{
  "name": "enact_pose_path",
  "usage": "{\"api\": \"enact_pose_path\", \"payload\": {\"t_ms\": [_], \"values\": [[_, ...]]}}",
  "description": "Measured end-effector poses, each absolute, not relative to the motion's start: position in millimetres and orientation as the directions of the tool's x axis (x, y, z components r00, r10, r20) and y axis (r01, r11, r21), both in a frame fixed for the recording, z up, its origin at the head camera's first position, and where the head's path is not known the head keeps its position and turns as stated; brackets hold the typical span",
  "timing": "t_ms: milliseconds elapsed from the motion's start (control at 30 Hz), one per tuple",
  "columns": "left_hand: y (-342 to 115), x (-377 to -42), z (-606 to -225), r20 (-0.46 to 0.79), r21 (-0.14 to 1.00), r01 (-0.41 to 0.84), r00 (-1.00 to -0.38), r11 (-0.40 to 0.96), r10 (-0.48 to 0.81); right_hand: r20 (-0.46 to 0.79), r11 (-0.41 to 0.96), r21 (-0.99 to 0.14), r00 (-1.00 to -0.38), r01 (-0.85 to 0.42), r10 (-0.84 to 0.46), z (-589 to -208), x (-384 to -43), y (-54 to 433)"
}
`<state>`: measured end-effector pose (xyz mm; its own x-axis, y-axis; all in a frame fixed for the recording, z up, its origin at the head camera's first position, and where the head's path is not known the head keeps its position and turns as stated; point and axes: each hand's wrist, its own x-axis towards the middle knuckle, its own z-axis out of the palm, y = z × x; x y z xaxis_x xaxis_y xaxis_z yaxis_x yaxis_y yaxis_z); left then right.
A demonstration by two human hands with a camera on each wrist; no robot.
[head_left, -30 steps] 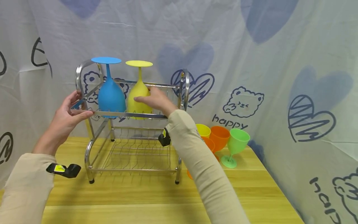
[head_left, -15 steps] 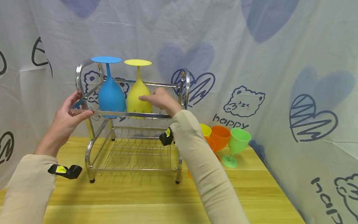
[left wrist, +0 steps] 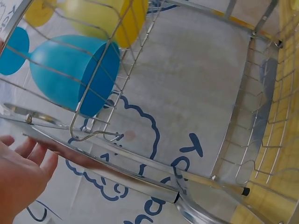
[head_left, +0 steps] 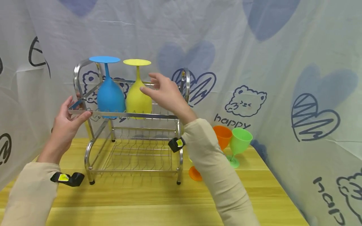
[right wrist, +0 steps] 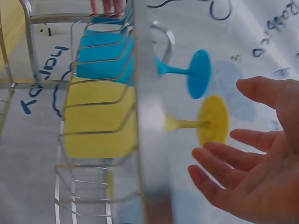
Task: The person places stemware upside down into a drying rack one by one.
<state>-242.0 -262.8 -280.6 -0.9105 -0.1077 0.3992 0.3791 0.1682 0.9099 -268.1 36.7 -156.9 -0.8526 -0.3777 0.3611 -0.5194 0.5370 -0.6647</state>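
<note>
We've got our right hand [head_left: 169, 95] loosely spread and empty, right by the yellow goblet [head_left: 138, 100], which sits upside down beside the blue goblet [head_left: 111, 98] up top on the rack [head_left: 164, 116]. Our left hand [head_left: 63, 126] grips its left end.

Rack [head_left: 133, 171]: room up top, right of the yellow cup [head_left: 138, 102], reachable from above. Blue cup [head_left: 111, 95] crowds its left side; upper front rail [head_left: 135, 115] bars low entry. Lower shelf [head_left: 141, 154] passable from front.
</note>
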Motion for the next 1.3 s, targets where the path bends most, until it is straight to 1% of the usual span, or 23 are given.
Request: {"api": "enact_pose_path", "payload": {"t_ms": [133, 233, 333, 433, 500, 600, 700, 833, 933, 1067, 1167, 1300], "values": [[-257, -236, -282, 0.385, 0.910, 0.349, -0.912, 0.224, -0.143, 0.485, 0.470, -0.631, -0.786, -0.618, -0.383, -153, -250, 55], [-253, -232, -285, 0.388, 0.908, 0.345, -0.906, 0.238, -0.169, 0.579, 0.423, -0.595, -0.730, -0.683, -0.363, -154, -242, 71], [-249, -228, -290, 0.401, 0.899, 0.342, -0.894, 0.272, -0.198, 0.661, 0.367, -0.575, -0.679, -0.731, -0.318, -160, -238, 88], [-242, -225, -300, 0.412, 0.883, 0.328, -0.885, 0.337, -0.217, 0.709, 0.308, -0.588, -0.660, -0.748, -0.248, -168, -235, 105], [-237, -222, -307, 0.416, 0.873, 0.324, -0.885, 0.363, -0.211, 0.720, 0.295, -0.606, -0.667, -0.738, -0.190, -175, -233, 115], [-228, -218, -318, 0.424, 0.858, 0.331, -0.888, 0.394, -0.177, 0.710, 0.306, -0.641, -0.695, -0.704, -0.111, -188, -232, 127], [-221, -213, -324, 0.427, 0.842, 0.343, -0.895, 0.417, -0.125, 0.690, 0.344, -0.667, -0.722, -0.661, -0.049, -206, -234, 138], [-210, -210, -326, 0.424, 0.832, 0.360, -0.903, 0.423, -0.066, 0.634, 0.398, -0.712, -0.773, -0.579, 0.010, -234, -238, 155], [-203, -207, -326, 0.418, 0.834, 0.366, -0.908, 0.413, -0.039, 0.558, 0.427, -0.755, -0.830, -0.498, 0.020, -257, -242, 168], [-193, -200, -324, 0.425, 0.833, 0.376, -0.905, 0.405, -0.033, 0.438, 0.458, -0.798, -0.899, -0.391, -0.004, -287, -249, 183], [-186, -194, -323, 0.440, 0.829, 0.393, -0.898, 0.399, -0.029, 0.369, 0.475, -0.813, -0.929, -0.336, -0.024, -306, -254, 193], [-177, -187, -323, 0.443, 0.834, 0.406, -0.896, 0.374, -0.016, 0.329, 0.479, -0.827, -0.944, -0.296, -0.016, -329, -257, 208]]}}
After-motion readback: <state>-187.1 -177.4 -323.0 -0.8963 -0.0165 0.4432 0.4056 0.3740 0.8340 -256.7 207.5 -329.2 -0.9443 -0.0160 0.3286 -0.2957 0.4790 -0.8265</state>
